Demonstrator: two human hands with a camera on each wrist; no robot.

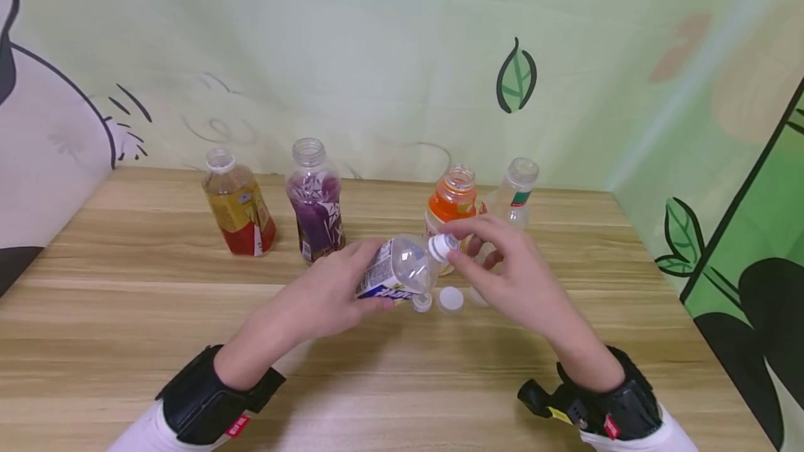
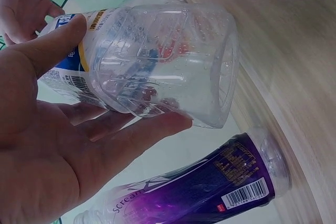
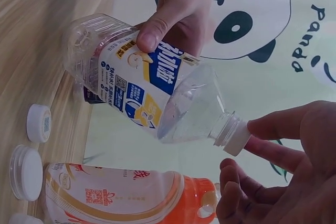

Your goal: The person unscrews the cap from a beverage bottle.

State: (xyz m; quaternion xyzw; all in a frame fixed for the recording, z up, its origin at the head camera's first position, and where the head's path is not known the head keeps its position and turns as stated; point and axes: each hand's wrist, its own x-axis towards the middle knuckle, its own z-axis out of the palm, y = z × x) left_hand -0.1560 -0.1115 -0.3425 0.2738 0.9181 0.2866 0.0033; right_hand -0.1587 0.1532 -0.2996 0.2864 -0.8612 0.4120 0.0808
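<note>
My left hand (image 1: 326, 298) grips a clear plastic bottle (image 1: 411, 264) around its blue, white and yellow label. Held tilted above the table, the bottle points its neck to the right. A white cap (image 3: 237, 138) sits on the neck, and my right hand (image 1: 511, 270) pinches it between thumb and index finger. The other right fingers are loosely bent beside the neck. In the left wrist view the see-through base (image 2: 199, 66) shows small droplets inside. Below the bottle, loose white caps lie on the table, one cap (image 1: 451, 298) flat and another cap (image 1: 422, 303) beside it.
An uncapped bottle with red liquid (image 1: 241, 211) and a purple bottle (image 1: 314, 208) stand at the back left. Behind my right hand are an orange bottle (image 1: 458, 201) and a clear bottle (image 1: 520, 190). A printed curtain (image 1: 377, 75) hangs behind the wooden table (image 1: 125, 298).
</note>
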